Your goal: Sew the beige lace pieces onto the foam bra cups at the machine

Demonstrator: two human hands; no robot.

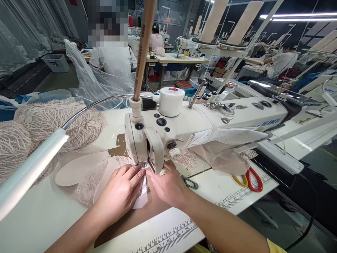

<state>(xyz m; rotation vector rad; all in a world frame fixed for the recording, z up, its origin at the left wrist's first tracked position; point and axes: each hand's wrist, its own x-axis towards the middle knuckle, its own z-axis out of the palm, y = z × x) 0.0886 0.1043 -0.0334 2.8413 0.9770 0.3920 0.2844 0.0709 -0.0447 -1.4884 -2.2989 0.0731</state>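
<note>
My left hand (pixel 121 191) lies with fingers stretched flat on a pale lace piece with a white label (pixel 142 196), just in front of the needle of a white sewing machine (pixel 184 130). Beside it, my right hand (pixel 167 186) presses down on the same fabric under the machine head, its fingertips hidden by the presser-foot area. Both hands touch near the needle (pixel 143 164).
A heap of beige lace (pixel 39 130) lies at the left with a lamp tube (pixel 28 168) over it. Red and yellow scissors (pixel 250 179) rest right of the machine. Black snips (pixel 190 182) lie by my right wrist. A person in white sits ahead, and a ruler strip (pixel 171 235) runs along the table's edge.
</note>
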